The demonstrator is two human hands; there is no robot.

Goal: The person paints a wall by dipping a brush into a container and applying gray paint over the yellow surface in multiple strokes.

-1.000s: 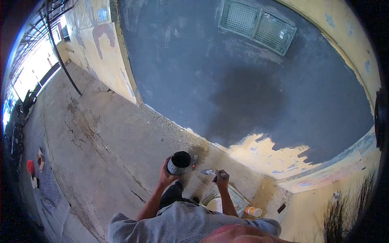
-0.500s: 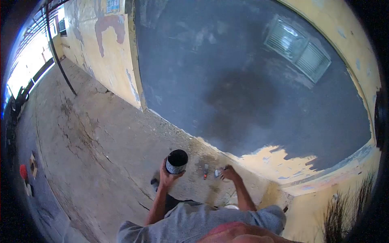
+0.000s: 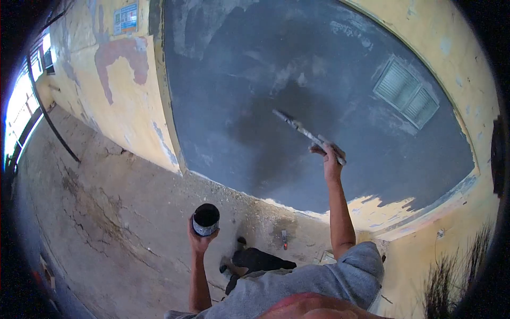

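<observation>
My left hand (image 3: pixel 201 240) is wrapped round a paint can (image 3: pixel 206 219) whose inside looks dark; it is held out over the concrete floor. At the end of my raised arm, my right hand (image 3: pixel 330 154) grips a long, paint-spattered brush (image 3: pixel 303 131). The brush points up and to the left, its tip at or close to a darker, wet-looking patch on the grey wall (image 3: pixel 212 106). Whether the tip touches the wall I cannot tell. Bare yellowish paint (image 3: pixel 372 215) shows along the wall's lower right edge.
A small tool with a red part (image 3: pixel 285 240) lies on the floor (image 3: pixel 127 212) near the wall base. A louvred vent (image 3: pixel 407 93) is set in the wall at the upper right. Dark bristly strands (image 3: pixel 451 282) stand at the lower right. A thin dark pole (image 3: pixel 48 119) leans at the left.
My right hand has risen from low near the floor to in front of the wall, with the brush now plainly in view. The can has shifted left. The whole view has shifted too.
</observation>
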